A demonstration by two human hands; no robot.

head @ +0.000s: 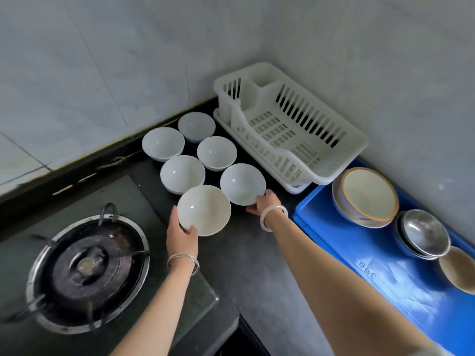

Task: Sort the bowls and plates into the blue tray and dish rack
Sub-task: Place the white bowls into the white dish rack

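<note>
**Two bowls in hand, rack and tray waiting to the right**

The dark surface (257,265) runs into a tiled corner, with a gas stove (87,273) at the left. The blue tray (359,253) lies along the right wall. It carries a big orange-rimmed bowl (367,194), a nest of steel bowls (421,232) and a tan dish (460,268) cut by the frame edge. The white rack (295,160) stands in the corner just behind the tray and holds nothing that shows.

Six white bowls sit upright in a tight cluster between stove and rack, rims nearly touching. The four at the back (182,173) are untouched. The left hand (181,238) grasps the front bowl (204,210), thumb over the rim and fingers under the wall. The right hand (266,202) pinches the near rim of the second bowl (243,183), beside the rack's corner. Whether either bowl is off the surface I cannot tell.

These look like glazed ceramic, so likely stiff, smooth, fairly light and quick to chip. A rim pinch is likely to slip if the glaze is wet. A thumb inside with fingers below the wall seems the safer hold.

The rack's raised front lip stands between the bowls and its floor, so each must go up and over. The neighbours are close enough to knock on lifting. A silver bangle (183,263) on the left wrist and a pale one (272,217) on the right could clink against rims
</note>
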